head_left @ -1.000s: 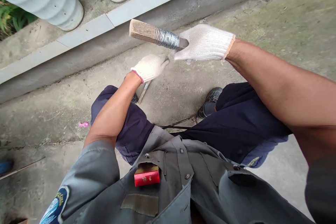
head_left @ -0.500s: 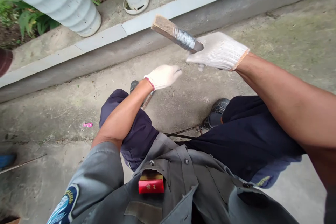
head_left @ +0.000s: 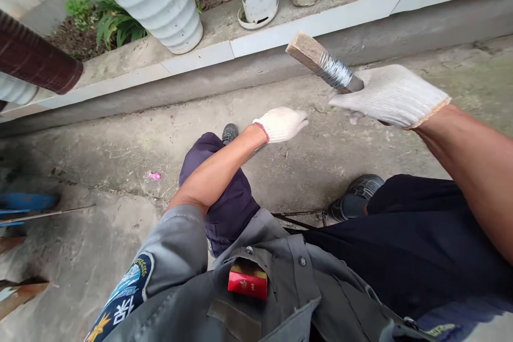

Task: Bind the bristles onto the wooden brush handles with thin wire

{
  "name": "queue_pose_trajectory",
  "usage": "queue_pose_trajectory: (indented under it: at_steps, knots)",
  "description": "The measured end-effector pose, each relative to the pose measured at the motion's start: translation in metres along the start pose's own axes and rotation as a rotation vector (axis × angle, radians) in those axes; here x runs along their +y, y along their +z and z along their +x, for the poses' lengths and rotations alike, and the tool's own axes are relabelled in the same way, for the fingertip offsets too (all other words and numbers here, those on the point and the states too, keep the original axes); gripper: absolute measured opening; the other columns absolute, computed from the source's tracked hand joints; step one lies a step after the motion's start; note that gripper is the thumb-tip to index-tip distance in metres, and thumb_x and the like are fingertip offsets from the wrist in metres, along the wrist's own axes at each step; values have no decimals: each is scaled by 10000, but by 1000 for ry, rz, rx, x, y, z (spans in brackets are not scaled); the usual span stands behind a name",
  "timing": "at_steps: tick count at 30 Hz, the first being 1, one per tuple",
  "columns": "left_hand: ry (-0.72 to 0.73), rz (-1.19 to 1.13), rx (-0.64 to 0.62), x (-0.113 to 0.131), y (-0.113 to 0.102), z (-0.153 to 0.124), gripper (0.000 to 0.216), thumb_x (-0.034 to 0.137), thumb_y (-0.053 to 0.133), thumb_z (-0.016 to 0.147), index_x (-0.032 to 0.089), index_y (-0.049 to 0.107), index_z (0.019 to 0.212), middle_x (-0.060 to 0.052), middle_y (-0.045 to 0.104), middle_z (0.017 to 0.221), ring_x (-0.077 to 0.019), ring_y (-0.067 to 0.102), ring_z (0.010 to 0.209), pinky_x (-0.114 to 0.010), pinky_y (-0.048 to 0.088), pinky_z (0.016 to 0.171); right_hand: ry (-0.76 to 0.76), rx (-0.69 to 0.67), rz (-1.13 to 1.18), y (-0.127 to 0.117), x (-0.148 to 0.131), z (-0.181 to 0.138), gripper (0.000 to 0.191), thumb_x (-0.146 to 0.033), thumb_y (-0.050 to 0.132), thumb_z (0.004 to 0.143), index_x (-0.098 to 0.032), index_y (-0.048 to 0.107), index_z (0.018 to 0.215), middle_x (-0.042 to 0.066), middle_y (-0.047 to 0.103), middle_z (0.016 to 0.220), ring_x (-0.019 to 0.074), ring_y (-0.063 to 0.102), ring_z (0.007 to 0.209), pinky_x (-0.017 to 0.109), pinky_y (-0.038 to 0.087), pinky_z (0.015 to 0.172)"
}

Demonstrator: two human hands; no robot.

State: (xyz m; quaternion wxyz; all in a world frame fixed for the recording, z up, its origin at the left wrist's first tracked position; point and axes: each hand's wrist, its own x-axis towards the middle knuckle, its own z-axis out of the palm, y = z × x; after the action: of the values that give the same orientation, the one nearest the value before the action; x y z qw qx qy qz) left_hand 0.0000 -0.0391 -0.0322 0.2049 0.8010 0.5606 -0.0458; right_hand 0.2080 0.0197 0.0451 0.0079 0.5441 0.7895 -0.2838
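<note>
Leftmost, a thin rod [head_left: 48, 215] lies on the concrete floor [head_left: 120, 139]. A pink scrap [head_left: 154, 175] sits farther in, well apart from your hands. A ribbed white pot [head_left: 160, 0] stands on the ledge above.

Your left grip [head_left: 282, 124], in a white knit glove, is low over the floor ahead of your knee. Its fingers lie together and point right; this view does not show whether they pinch anything fine.

Up and right, the wooden stick [head_left: 308, 52] slants in the air, blunt end toward the ledge. A tight band of silver wire [head_left: 335, 70] is wound round its middle.

Your right grip [head_left: 390, 97], also gloved, is closed round the stick's near end, just beside the wire.

Judgement: the stick looks stiff and light enough for one hand. The wire turns are probably slick and springy under cotton, and any loose end will be sharp. Take hold on bare wood, either side of the winding, not on the turns.
</note>
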Motion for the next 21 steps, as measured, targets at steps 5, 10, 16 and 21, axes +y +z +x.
queue_pose_trajectory:
  at_steps: [5, 10, 16, 21]
  knots:
    - [51, 41, 37, -3, 4, 1, 418, 356, 397, 1111, 101, 716, 1202, -175, 748, 981, -253, 709, 880, -352, 475, 785, 60, -19, 5, -4, -9, -6, 258, -471, 658, 888, -219, 687, 934, 28, 662, 604, 145, 531, 471, 318, 353, 492]
    - [53, 9, 61, -3, 5, 3, 408, 368, 390, 1115, 120, 703, 1201, -160, 750, 1003, -245, 705, 883, -341, 473, 786, 57, 9, 27, -6, -6, -7, 286, -497, 664, 882, -215, 703, 904, 25, 648, 599, 128, 492, 452, 336, 345, 501]
    - [93, -20, 60, -1, 8, 5, 400, 363, 366, 1122, 139, 695, 1158, -139, 744, 987, -244, 696, 868, -347, 469, 791, 65, 14, 61, -3, -1, -4, 270, -455, 667, 898, -201, 723, 973, 55, 654, 639, 120, 499, 501, 335, 340, 545]
    - [86, -195, 18, 7, -3, 0, 359, 332, 382, 1114, 154, 691, 1068, -92, 738, 930, -202, 674, 806, -316, 466, 795, 79, 23, 15, -4, 0, -2, 348, -537, 646, 896, -195, 666, 833, 76, 641, 612, 127, 473, 459, 342, 325, 522]
